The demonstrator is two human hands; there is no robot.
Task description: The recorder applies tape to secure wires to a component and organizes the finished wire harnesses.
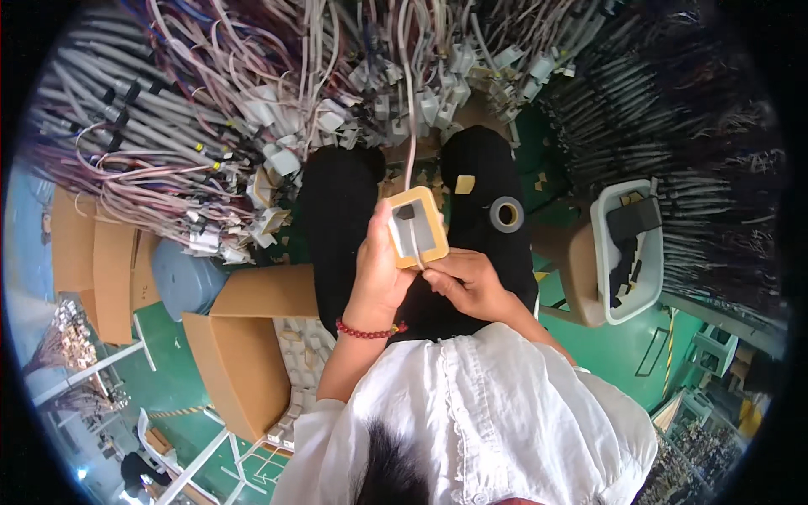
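My left hand [376,268] is closed round the side of a small white, box-like housing with a yellow rim [437,223], tilted so its open face shows. A pale cable [411,126] comes down from the bundles ahead to the far side of the housing. Inside lies a dark piece, and a pale strand runs from it to the near edge. There my right hand [471,282] pinches the strand between thumb and fingers; its tip is hidden. On my right thigh rests a roll of grey tape [496,215], with a yellow scrap [465,184] nearer the knee.
Bundled cables with white housings [282,160] hang ahead and to the left; dark bundles [682,135] line the right. A cardboard box [227,370] of white housings stands left, near a blue stool [181,282]. At right is a white bin [652,290] with dark scraps.
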